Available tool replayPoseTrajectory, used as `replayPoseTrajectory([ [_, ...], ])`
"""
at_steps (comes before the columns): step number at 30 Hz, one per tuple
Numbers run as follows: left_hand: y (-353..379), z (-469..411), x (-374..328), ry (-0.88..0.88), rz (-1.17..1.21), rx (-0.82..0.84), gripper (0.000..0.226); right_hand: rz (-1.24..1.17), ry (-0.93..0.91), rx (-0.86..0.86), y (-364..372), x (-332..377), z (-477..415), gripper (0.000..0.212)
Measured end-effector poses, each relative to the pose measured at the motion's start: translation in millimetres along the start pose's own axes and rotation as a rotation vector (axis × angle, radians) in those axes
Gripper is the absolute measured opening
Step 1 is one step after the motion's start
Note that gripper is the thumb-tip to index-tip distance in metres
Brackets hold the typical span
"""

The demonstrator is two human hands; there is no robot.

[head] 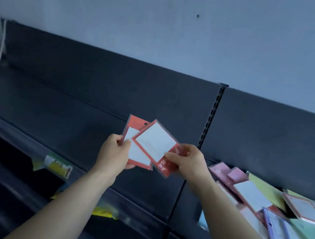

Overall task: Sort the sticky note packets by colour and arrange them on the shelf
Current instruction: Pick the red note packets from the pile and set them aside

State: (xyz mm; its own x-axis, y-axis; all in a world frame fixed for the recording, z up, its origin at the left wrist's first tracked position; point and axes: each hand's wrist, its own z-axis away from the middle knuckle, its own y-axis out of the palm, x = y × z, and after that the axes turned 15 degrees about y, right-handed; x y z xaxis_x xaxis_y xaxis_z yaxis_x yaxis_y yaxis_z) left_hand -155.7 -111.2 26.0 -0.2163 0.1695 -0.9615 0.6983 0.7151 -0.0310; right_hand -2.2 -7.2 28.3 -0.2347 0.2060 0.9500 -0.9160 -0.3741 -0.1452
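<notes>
While the left hand (114,151) and right hand (189,160) each pinch a red packet (156,140), I would align their edges before shelving.

Red-bordered white packets (149,145), dark shelf (70,108)

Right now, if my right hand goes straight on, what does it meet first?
Likely the rear red packet in your left hand; the front red packet in your right hand overlaps it; depth unclear.
</notes>
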Motion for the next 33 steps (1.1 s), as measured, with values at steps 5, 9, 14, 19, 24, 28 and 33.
replayPoseTrajectory([
  [5,-81,-33,7,-0.002,0.011,-0.040,0.016,-0.084,0.039,0.044,95,16,-11,0.038],
  [9,-158,-69,25,0.032,-0.043,-0.073,0.022,-0.152,0.052,0.058,184,29,-16,0.039],
  [14,-242,-110,35,0.054,-0.117,-0.108,0.020,-0.136,0.065,0.071,283,45,-20,0.037],
  [19,-302,-155,48,0.059,-0.166,-0.084,0.021,-0.027,0.022,0.063,352,62,-37,0.038],
  [24,-340,-202,65,0.038,-0.184,-0.125,0.017,0.021,0.050,0.074,410,74,-77,0.045],
  [28,-363,-245,79,0.029,-0.188,-0.158,0.012,0.050,0.045,0.083,453,85,-119,0.050],
  [33,-400,-301,103,0.028,-0.196,-0.169,0.015,0.117,0.010,0.123,507,101,-169,0.048],
])
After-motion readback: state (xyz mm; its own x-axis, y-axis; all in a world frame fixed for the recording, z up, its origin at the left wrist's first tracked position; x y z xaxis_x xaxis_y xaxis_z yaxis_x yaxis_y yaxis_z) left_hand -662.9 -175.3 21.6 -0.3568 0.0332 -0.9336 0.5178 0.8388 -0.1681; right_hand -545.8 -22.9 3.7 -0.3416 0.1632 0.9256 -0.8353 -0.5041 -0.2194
